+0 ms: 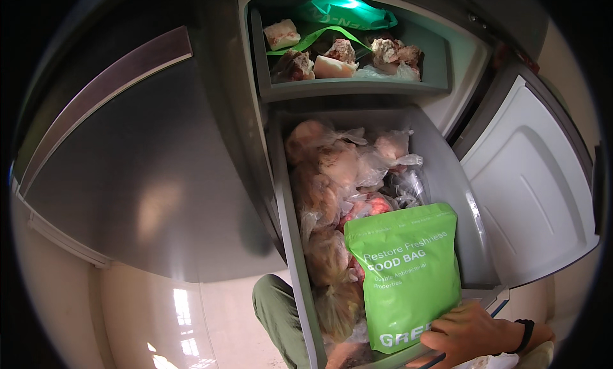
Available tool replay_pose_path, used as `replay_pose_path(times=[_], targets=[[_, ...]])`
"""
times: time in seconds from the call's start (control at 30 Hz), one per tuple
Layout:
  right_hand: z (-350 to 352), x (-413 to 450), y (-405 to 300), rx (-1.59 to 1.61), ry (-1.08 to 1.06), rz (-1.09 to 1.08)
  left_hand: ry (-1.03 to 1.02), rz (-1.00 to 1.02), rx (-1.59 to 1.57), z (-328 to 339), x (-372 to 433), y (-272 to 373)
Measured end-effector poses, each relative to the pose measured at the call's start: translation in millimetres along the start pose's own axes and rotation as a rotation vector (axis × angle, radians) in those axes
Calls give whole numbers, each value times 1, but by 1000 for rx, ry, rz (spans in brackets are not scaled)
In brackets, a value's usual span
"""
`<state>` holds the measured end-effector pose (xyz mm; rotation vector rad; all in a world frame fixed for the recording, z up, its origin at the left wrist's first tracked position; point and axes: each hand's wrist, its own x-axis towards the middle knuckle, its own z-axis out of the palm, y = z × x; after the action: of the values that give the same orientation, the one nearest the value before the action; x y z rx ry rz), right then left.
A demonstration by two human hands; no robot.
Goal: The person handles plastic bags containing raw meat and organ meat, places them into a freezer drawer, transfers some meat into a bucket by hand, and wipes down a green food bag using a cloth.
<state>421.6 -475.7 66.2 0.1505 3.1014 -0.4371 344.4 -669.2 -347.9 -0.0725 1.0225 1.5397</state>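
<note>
A green food bag (407,278) with white print lies on the front right part of a pulled-out freezer drawer (300,292). My right hand (462,331), with a black band on its wrist, has its fingers curled over the bag's lower right corner, beside the drawer's front edge. At the bottom of the view, what looks like part of my left hand (346,354) shows beside the bag's lower left corner; its fingers are not clear. Clear plastic bags of frozen food (330,196) fill the drawer behind and left of the green bag. Reddish pieces (378,205) show just behind it.
An upper drawer (354,88) holds frozen chunks (335,68) and a shiny green bag (352,12). The freezer door (531,187) stands open at right. Left is a closed dark door (143,177) with a long handle (105,86). My knee (280,311) touches or nears the drawer's left side.
</note>
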Motion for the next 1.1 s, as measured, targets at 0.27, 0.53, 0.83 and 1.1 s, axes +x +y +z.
replay_pose_path(times=[0.27,0.53,0.83,1.1], targets=[[12,12,22,-52,-19,-74,-10,-54,-44,-14,-1,-15],[56,-3,36,-90,-91,60,-15,-30,-80,-55,-2,-74],[62,2,37,-22,-59,74,26,-55,-88,-32,17,-49],[57,0,41,-27,-65,12,23,-72,-113,-14,31,-46]])
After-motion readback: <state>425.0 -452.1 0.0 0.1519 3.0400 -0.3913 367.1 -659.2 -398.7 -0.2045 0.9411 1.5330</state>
